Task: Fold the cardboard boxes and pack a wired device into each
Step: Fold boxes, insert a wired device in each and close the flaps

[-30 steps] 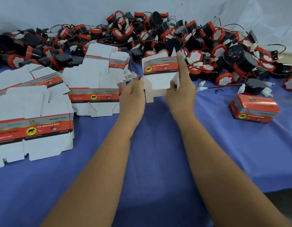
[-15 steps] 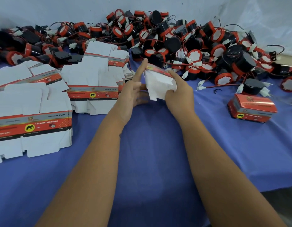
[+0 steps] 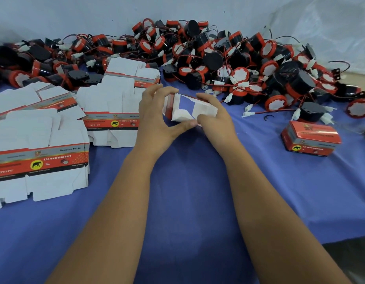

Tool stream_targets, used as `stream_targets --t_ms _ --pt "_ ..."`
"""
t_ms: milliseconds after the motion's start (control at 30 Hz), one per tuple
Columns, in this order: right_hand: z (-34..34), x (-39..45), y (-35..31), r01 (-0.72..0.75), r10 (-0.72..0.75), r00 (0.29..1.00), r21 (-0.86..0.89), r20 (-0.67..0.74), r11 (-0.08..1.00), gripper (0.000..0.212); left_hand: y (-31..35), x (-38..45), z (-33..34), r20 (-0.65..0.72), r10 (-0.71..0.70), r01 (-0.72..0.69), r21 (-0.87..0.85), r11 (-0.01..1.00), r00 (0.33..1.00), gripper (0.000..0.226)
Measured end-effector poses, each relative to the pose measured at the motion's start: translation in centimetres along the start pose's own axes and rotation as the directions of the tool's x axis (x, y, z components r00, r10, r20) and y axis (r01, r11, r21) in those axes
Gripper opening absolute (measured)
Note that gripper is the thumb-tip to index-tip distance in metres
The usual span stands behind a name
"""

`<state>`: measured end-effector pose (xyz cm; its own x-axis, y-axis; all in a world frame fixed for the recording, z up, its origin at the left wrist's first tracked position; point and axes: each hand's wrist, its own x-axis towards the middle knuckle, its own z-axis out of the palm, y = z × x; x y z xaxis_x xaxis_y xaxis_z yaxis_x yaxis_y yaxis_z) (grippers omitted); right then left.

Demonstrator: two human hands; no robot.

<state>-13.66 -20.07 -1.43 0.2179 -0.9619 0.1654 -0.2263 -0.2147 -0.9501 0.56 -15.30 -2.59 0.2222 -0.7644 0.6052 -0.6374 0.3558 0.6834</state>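
A partly folded cardboard box (image 3: 188, 108), white inside with a red printed side, is held above the blue cloth between both hands. My left hand (image 3: 157, 117) grips its left red end, thumb under the lower flap. My right hand (image 3: 215, 117) holds the right end, fingers over the top. The box is squeezed open so the cloth shows through it. A large heap of black and red wired devices (image 3: 228, 64) lies behind the hands along the wall.
Stacks of flat unfolded boxes (image 3: 40, 144) cover the left side of the table, with a second stack (image 3: 114, 105) touching my left hand's side. One closed red box (image 3: 310, 138) sits at the right. The table edge (image 3: 341, 240) shows at lower right.
The flat box held upright a second ago has been tilted down and pushed open into a tube. Both hands dropped lower and closer around it.
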Motion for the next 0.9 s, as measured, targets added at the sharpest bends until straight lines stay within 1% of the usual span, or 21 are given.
stream_targets --t_ms 33,67,167,233,300,333,400,500,567,633,700,767,833,900 --pt "0.1 -0.2 -0.3 0.023 -0.023 1.000 0.047 0.002 0.999 0.050 0.1 0.0 0.0 -0.005 -0.017 0.017 -0.056 0.998 1.000 0.064" --pt "0.0 -0.4 -0.6 0.048 -0.049 0.999 0.103 0.010 0.994 0.050 0.3 0.0 0.1 -0.004 -0.063 0.062 -0.129 0.990 0.998 0.058" --pt "-0.3 -0.4 -0.9 0.092 -0.123 0.987 0.262 0.107 0.961 0.056 0.7 0.0 0.5 -0.017 -0.219 0.202 -0.320 0.925 0.976 0.041" --pt "-0.3 -0.5 -1.0 0.133 -0.174 0.976 0.271 0.131 0.953 0.047 0.9 0.2 0.5 -0.047 -0.295 0.246 -0.434 0.867 0.954 0.036" --pt "0.1 -0.6 -1.0 0.156 -0.183 0.978 0.235 0.097 0.959 0.036 1.0 0.4 0.3 -0.053 -0.354 0.275 -0.529 0.803 0.934 0.032" --pt "0.3 -0.7 -1.0 0.146 -0.169 0.982 0.244 0.078 0.959 0.033 0.9 0.5 0.3 -0.042 -0.368 0.285 -0.554 0.782 0.929 0.029" --pt "0.8 -0.7 -1.1 0.102 -0.125 0.991 0.307 0.056 0.946 0.029 1.0 0.4 0.6 -0.010 -0.368 0.302 -0.550 0.778 0.930 0.022" --pt "1.3 -0.5 -0.9 0.065 -0.092 0.994 0.350 0.062 0.934 0.016 1.1 0.3 1.0 0.030 -0.373 0.328 -0.545 0.772 0.927 0.016" --pt "1.5 -0.5 -0.7 0.068 -0.108 0.991 0.395 0.081 0.916 0.021 1.3 0.2 1.0 0.057 -0.374 0.339 -0.561 0.755 0.926 0.019" --pt "1.7 -0.6 -0.8 0.070 -0.114 0.990 0.403 0.085 0.912 0.024 1.5 0.1 0.9 0.084 -0.352 0.332 -0.583 0.741 0.932 0.027" --pt "1.9 -0.7 -0.9 0.087 -0.127 0.989 0.395 0.074 0.915 0.025 1.8 0.0 0.7 0.082 -0.347 0.332 -0.555 0.762 0.934 0.034" --pt "1.8 -0.7 -0.9 0.105 -0.132 0.990 0.379 0.046 0.919 0.022 2.1 0.1 0.6 0.065 -0.370 0.348 -0.518 0.781 0.927 0.038" --pt "1.8 -0.7 -0.9 0.116 -0.135 0.990 0.370 0.027 0.922 0.021 2.1 0.3 0.5 0.054 -0.417 0.382 -0.521 0.764 0.907 0.041" --pt "1.8 -0.6 -1.0 0.109 -0.127 0.992 0.370 0.023 0.923 0.025 2.0 0.5 0.6 0.050 -0.428 0.389 -0.521 0.760 0.902 0.039"
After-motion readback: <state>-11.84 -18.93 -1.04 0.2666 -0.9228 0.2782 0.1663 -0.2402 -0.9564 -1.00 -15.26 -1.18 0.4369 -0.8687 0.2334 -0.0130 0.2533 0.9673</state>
